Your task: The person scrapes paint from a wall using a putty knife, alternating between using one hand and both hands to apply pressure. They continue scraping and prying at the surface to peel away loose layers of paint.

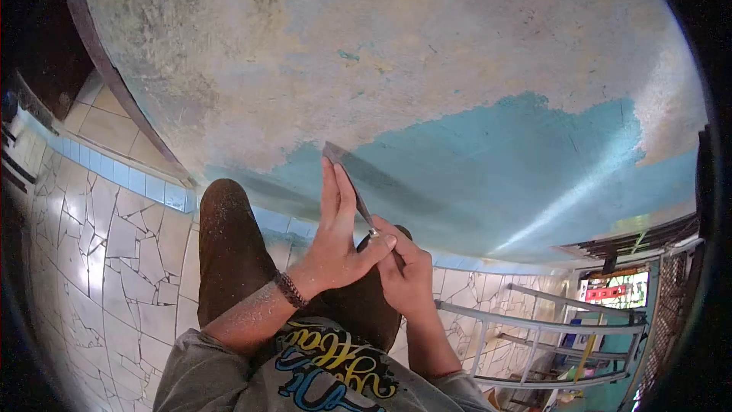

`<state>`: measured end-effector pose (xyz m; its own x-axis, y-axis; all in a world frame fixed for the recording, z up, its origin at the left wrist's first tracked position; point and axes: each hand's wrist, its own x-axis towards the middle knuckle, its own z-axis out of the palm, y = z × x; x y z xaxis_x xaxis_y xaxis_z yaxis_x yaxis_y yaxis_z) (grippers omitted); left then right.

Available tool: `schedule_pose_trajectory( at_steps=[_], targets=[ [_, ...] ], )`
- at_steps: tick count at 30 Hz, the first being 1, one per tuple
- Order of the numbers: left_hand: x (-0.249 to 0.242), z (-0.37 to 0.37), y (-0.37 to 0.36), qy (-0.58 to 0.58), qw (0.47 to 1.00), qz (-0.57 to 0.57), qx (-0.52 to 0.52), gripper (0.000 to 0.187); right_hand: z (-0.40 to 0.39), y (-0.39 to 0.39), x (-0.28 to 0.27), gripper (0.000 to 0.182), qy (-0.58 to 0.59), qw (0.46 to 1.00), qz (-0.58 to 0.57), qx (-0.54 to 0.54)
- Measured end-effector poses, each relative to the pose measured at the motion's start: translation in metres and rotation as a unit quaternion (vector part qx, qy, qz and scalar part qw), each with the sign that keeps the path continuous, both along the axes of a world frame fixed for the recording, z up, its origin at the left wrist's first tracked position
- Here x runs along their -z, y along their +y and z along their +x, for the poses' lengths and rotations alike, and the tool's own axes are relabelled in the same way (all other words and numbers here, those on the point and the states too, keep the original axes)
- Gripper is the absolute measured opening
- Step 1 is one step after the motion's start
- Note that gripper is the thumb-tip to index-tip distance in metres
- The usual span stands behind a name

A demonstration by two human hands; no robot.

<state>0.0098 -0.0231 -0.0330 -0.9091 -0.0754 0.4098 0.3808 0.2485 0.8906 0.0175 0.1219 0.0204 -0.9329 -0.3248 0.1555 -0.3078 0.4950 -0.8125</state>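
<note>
A paint scraper (361,197) with a long dark metal blade is held against the wall, its tip at the ragged border between turquoise paint (488,160) and bare, blotchy plaster (305,53). My right hand (404,271) is closed around the handle, which it mostly hides. My left hand (334,248), with a dark bracelet (290,290) at the wrist, lays its straight fingers along the blade close to the tip. Its thumb presses by the handle, touching my right hand. Pale dust speckles the left forearm.
A metal ladder (549,328) lies or leans at the lower right on the cracked-tile floor (114,259). Blue tiles (130,175) edge the wall's foot. My bent knee (229,206) is close to the wall. A doorway (57,61) opens at left.
</note>
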Motion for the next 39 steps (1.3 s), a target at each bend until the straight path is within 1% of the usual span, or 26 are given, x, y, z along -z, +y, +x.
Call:
schedule_pose_trajectory(
  at_steps=[3, 4, 7, 10, 13, 14, 17, 18, 20, 23, 24, 27, 30, 33, 36, 39],
  targets=[
    [0.003, 0.001, -0.018, -0.003, 1.0, 0.003, -0.02, 0.112, 0.002, -0.022, -0.01, 0.038, -0.04, 0.999, 0.016, 0.007],
    [0.001, 0.002, -0.018, -0.003, 1.0, 0.0, -0.017, 0.112, 0.005, -0.026, -0.015, 0.038, -0.081, 0.997, -0.002, 0.009],
    [0.001, 0.003, -0.01, -0.003, 1.0, -0.001, -0.009, 0.112, 0.007, -0.013, -0.02, 0.038, -0.063, 0.998, -0.023, -0.005],
    [0.003, 0.001, -0.002, -0.004, 1.0, 0.007, -0.011, 0.113, 0.004, -0.01, -0.019, 0.032, -0.071, 0.997, 0.006, 0.02],
    [0.005, 0.002, -0.02, -0.011, 1.0, 0.008, -0.017, 0.114, 0.002, -0.028, -0.011, 0.032, -0.067, 0.997, 0.023, -0.005],
    [0.002, 0.003, -0.024, -0.021, 1.0, 0.013, -0.01, 0.113, 0.005, -0.03, -0.022, 0.032, -0.124, 0.991, 0.055, 0.004],
    [-0.002, 0.005, -0.012, -0.019, 1.0, 0.003, 0.004, 0.113, 0.006, -0.013, -0.014, 0.039, -0.033, 0.999, 0.017, -0.003],
    [-0.002, 0.004, -0.008, -0.012, 1.0, -0.004, 0.005, 0.113, 0.006, -0.012, -0.013, 0.039, -0.03, 0.999, 0.013, -0.001],
    [-0.004, 0.003, -0.012, -0.014, 1.0, -0.003, -0.009, 0.112, 0.007, -0.01, -0.011, 0.039, -0.027, 1.0, 0.005, 0.003],
    [-0.002, 0.005, -0.02, -0.011, 1.0, -0.019, -0.012, 0.112, 0.016, -0.024, -0.007, 0.037, -0.051, 0.998, -0.027, 0.025],
    [-0.002, 0.006, -0.021, -0.01, 1.0, -0.027, -0.007, 0.112, 0.017, -0.023, -0.006, 0.036, -0.066, 0.997, -0.02, 0.027],
    [-0.009, 0.005, -0.01, -0.008, 1.0, 0.001, 0.004, 0.111, 0.011, -0.011, -0.012, 0.036, -0.081, 0.996, -0.036, 0.014],
    [-0.002, 0.004, -0.017, -0.017, 1.0, 0.002, -0.022, 0.112, 0.006, -0.026, -0.028, 0.032, -0.149, 0.987, 0.049, 0.029],
    [-0.001, 0.006, -0.021, -0.026, 1.0, -0.007, -0.008, 0.113, 0.008, -0.024, -0.018, 0.032, -0.124, 0.992, 0.005, 0.012],
    [-0.004, 0.006, -0.005, -0.021, 0.999, -0.025, 0.012, 0.114, 0.009, -0.005, -0.013, 0.032, -0.061, 0.998, -0.02, 0.006],
    [0.0, 0.003, -0.007, 0.005, 1.0, -0.006, -0.011, 0.114, 0.006, -0.01, -0.014, 0.038, -0.025, 1.0, 0.008, -0.002]
  ],
)
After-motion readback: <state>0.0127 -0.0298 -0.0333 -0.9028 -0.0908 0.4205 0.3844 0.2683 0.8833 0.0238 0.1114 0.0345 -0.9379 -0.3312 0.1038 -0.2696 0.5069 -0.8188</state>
